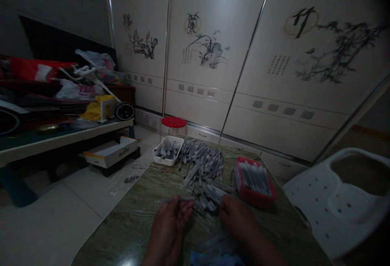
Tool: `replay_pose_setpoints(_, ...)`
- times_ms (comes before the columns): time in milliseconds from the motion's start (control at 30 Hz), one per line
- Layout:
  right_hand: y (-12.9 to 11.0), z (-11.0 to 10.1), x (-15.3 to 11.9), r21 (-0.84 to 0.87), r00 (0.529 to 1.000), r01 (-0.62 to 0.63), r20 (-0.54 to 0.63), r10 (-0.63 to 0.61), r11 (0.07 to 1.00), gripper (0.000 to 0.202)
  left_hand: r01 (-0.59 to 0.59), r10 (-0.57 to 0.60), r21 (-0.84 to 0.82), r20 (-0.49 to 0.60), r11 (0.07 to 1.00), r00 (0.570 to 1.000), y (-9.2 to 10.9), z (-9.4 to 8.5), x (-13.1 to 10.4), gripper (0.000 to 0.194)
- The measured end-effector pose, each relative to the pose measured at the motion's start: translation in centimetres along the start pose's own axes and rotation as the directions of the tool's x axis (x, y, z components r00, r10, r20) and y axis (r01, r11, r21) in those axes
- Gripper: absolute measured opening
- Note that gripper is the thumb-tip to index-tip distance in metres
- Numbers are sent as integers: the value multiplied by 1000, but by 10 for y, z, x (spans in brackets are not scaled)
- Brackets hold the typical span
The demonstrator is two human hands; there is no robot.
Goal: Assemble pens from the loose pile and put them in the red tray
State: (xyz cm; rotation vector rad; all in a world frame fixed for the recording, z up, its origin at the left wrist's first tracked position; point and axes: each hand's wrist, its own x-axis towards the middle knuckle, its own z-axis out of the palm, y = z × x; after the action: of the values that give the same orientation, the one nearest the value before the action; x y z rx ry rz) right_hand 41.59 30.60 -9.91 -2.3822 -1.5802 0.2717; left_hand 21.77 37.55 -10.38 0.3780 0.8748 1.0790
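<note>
A large heap of pens (202,160) lies on the green table (131,213). My left hand (172,221) pinches a pen (179,198) between thumb and fingers, left of the heap's near end. Close to the heap's right side, my right hand (236,217) is curled closed; what it holds, if anything, is hidden. The red basket (258,199) at the right is filled with pens. At the far left corner stands a white tray (166,161) with more pens in it. Blurred clear packaging (217,243) lies between my forearms.
Beyond the table is a red stool (173,122). A white plastic chair (329,209) stands at the right. On the floor at the left is an open box (111,155), near a bench (67,138) piled with bags. Sliding wardrobe doors (201,42) form the background.
</note>
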Motion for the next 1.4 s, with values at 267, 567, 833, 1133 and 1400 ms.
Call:
replay_pose_setpoints(267, -2, 3, -4, 29, 998, 52, 31, -53, 998, 14, 18, -18, 3, 0, 1000, 1000, 0, 1, 0, 7)
replay_pose_setpoints(567, -7, 4, -6, 66, 998, 50, 35, -52, 997, 11, 25, -25, 24, 1, 999, 1000, -1, 4, -3, 10)
replay_pose_setpoints(833, -5, 0, -15, 197, 999, 42, 20, -46, 980, 8, 48, -49, 30, 24, 998, 999, -5, 3, -3, 8)
replay_pose_setpoints(1133, 0, 0, -54, 612, 1000, -8, 12, 1, 791, 14, 158, -180, 125, 186, 979, 966, -17, 14, -20, 9)
replay_pose_setpoints(1400, 12, 7, -61, 704, 996, 17, -72, 48, 710, 19, 222, -256, 176, 207, 959, 944, -26, 25, -30, 12)
